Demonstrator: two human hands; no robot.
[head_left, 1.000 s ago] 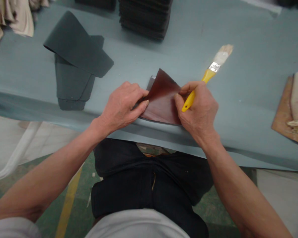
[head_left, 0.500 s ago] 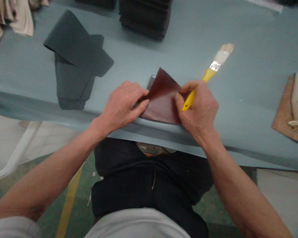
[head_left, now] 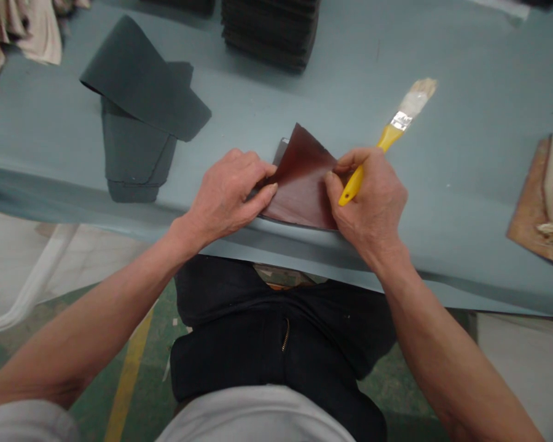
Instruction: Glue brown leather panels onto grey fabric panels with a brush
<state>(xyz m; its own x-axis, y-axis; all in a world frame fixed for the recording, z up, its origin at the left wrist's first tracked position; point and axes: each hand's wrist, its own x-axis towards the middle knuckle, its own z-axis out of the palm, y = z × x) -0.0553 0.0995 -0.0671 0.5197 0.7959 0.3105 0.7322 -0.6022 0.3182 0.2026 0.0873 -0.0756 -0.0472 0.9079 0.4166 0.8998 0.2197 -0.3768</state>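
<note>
Your left hand [head_left: 229, 193] pinches the left side of the reddish-brown leather sheet [head_left: 304, 193] at the near edge of the table [head_left: 447, 227]; your right hand [head_left: 375, 199] pinches its right side, holding the yellow-handled paintbrush [head_left: 389, 134].

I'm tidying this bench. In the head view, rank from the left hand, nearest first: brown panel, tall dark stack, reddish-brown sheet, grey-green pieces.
1. Reddish-brown sheet: touching the left hand
2. Grey-green pieces: to its left
3. Tall dark stack: ahead, at top
4. Brown panel: far right
</note>
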